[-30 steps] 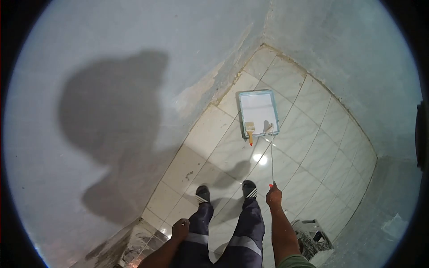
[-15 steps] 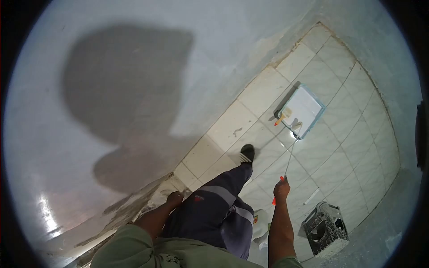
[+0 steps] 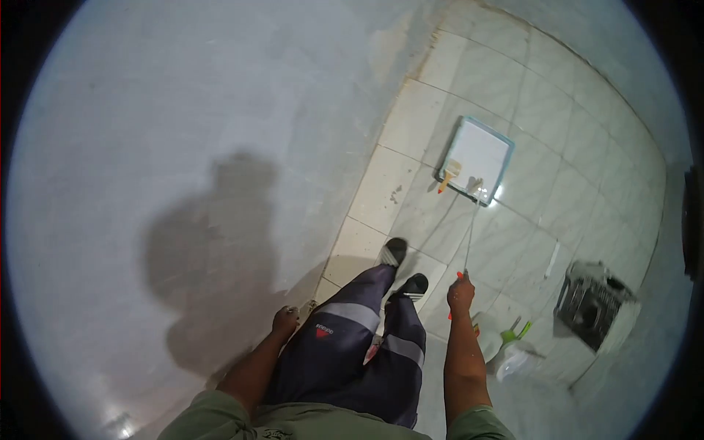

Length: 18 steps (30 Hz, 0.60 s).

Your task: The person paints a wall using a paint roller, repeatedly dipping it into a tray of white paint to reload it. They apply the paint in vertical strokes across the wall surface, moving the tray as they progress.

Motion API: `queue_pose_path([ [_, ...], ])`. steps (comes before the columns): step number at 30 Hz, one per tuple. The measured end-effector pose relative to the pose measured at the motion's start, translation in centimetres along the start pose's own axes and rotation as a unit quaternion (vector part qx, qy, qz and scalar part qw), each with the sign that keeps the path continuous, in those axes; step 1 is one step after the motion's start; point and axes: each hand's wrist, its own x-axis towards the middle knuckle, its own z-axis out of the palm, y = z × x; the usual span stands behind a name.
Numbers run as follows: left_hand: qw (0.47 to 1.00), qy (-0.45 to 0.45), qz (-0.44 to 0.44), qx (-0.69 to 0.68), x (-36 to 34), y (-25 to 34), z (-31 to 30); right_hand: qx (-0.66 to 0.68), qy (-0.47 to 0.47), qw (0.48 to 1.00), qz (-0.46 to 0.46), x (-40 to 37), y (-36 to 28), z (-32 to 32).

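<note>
My right hand [image 3: 460, 293] is closed round the orange handle of a paint roller [image 3: 469, 242]. Its long thin metal rod reaches forward to the near end of a paint tray [image 3: 507, 167], where the roller's head is hard to make out against the white paint. A paintbrush [image 3: 444, 182] with a wooden handle lies across the tray's near left corner, bristles inward. Beside my left thigh hangs my left hand [image 3: 286, 321], its fingers curled in, with no tool showing in it.
A bluish-grey wall [image 3: 220, 95] rises on my left and carries my shadow. On the tiled floor [image 3: 528, 235], a paint-spattered crate-like stool [image 3: 594, 304] stands at right. Nearer are a white bag [image 3: 517, 363] and a green-handled tool [image 3: 515, 334]. A thin white strip [image 3: 552, 258] lies on the tiles.
My view has turned and shifted; the tray now appears further left and the stool further right. Both feet now show, and the bag and green-handled tool have come into sight. The roller stays in my right hand.
</note>
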Motion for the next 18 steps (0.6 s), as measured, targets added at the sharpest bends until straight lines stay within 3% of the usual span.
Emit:
queue_pose_path([
  [1, 1.000, -0.012, 0.013, 0.013, 1.3, -1.2, 0.1, 0.005, 0.008, 1.000, 0.012, -1.6, 0.3, 1.1],
  [3, 0.989, 0.005, 0.121, 0.083, 3.9, -3.7, 0.3, 0.020, 0.032, 0.999, 0.035, -4.4, 2.2, 3.6],
  [6, 0.979, -0.030, 0.191, 0.070, 5.5, -4.9, 2.8, 0.046, 0.066, 0.997, 0.010, -8.1, 5.4, 6.6],
  [7, 0.982, -0.060, 0.174, 0.048, 5.9, -4.6, 3.9, 0.056, 0.070, 0.996, 0.014, -9.2, 5.7, 7.6],
  [10, 0.959, -0.054, 0.252, 0.117, 5.2, -4.9, 6.0, 0.050, 0.071, 0.995, 0.039, -14.0, 6.8, 10.3],
  [14, 0.981, -0.098, 0.161, 0.046, 3.2, -6.3, 8.1, 0.048, 0.090, 0.995, -0.001, -18.2, 8.1, 13.4],
  [16, 0.974, -0.073, 0.200, 0.082, 4.9, -9.6, 9.0, 0.042, 0.070, 0.996, 0.042, -20.2, 8.2, 14.4],
  [18, 0.969, -0.064, 0.221, 0.087, 4.3, -11.2, 9.1, 0.064, 0.107, 0.992, 0.024, -22.1, 9.2, 15.8],
])
